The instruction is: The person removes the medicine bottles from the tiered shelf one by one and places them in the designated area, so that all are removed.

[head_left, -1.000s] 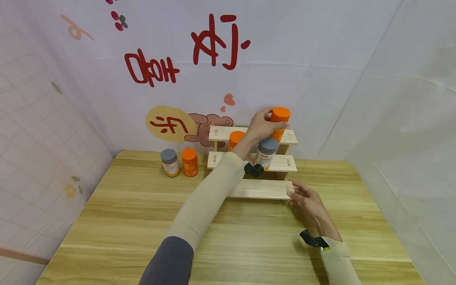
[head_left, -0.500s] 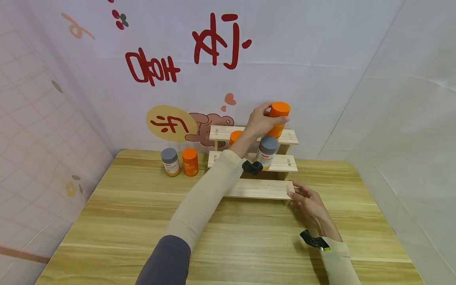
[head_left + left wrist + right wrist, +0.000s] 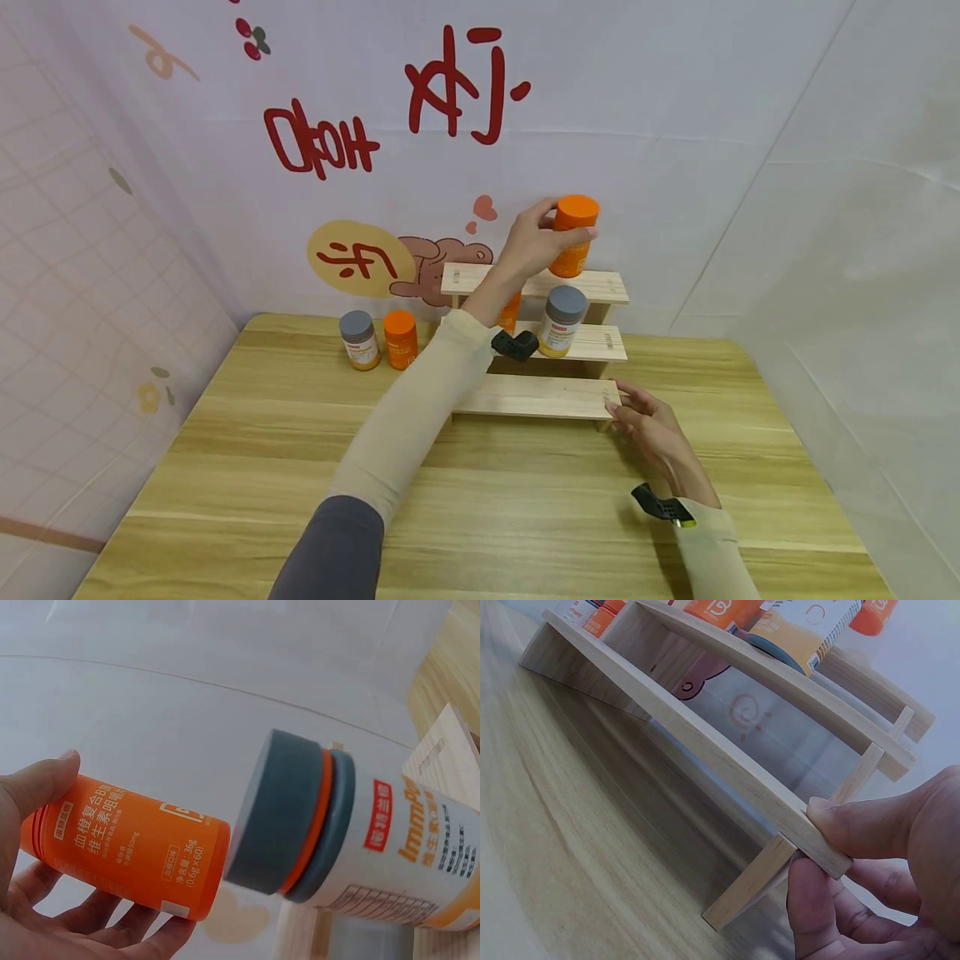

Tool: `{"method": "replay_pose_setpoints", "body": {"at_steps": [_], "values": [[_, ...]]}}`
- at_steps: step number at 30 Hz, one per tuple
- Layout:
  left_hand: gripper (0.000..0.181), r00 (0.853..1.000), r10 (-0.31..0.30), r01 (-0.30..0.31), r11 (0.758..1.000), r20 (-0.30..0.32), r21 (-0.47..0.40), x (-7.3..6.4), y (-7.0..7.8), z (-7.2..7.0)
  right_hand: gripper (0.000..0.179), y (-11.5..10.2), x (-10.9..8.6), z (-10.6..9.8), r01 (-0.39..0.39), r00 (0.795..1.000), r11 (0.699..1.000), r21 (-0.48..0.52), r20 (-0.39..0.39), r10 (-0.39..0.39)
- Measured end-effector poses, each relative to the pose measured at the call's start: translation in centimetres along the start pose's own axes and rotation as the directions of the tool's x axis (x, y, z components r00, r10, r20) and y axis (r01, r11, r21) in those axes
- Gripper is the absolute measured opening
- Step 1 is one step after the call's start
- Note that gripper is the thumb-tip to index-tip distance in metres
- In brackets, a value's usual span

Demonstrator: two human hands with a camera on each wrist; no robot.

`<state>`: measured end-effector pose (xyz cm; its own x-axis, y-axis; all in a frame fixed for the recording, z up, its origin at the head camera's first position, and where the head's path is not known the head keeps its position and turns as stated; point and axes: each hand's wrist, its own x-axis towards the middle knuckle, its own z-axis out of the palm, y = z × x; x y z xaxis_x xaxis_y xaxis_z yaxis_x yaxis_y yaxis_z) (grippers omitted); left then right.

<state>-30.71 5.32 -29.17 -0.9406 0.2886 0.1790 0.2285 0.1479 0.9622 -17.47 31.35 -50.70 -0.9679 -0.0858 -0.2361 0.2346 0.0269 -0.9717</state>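
Fingers of our left hand (image 3: 531, 243) grasp the orange vitamin-B bottle (image 3: 142, 851) above the top shelf (image 3: 600, 287); our right hand (image 3: 651, 421) pinches the bottom shelf (image 3: 540, 396). We should avoid bumping the gray-capped bottle (image 3: 562, 321).

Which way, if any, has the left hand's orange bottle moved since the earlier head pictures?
Yes: the orange bottle moved up and slightly left in view, judged against the top shelf.

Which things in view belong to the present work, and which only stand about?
Likely in the work:
orange vitamin jar, in left hand
wooden shelf, pinched by right hand
white shelf jar
orange shelf jar

Apparently standing about:
white tabletop jar
orange tabletop jar
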Motion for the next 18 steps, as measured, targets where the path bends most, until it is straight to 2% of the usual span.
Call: {"method": "replay_pose_setpoints", "body": {"at_steps": [6,13,18], "values": [[0.058,1.000,0.023,-0.024,1.000,-0.020,-0.017,-0.5,0.2,-1.3,0.072,-0.1,0.1,0.0,0.001,1.000,1.000,-0.007,-0.002,-0.001],[0.058,0.999,0.008,-0.010,0.999,-0.034,-0.049,-1.1,0.1,-2.8,0.071,0.0,0.1,0.0,-0.005,1.000,1.000,0.007,-0.004,0.005],[0.058,0.999,0.023,-0.025,0.999,-0.043,-0.048,-1.8,0.2,-4.0,0.072,-0.1,0.1,0.1,0.002,1.000,1.000,0.003,-0.002,-0.002]]}}
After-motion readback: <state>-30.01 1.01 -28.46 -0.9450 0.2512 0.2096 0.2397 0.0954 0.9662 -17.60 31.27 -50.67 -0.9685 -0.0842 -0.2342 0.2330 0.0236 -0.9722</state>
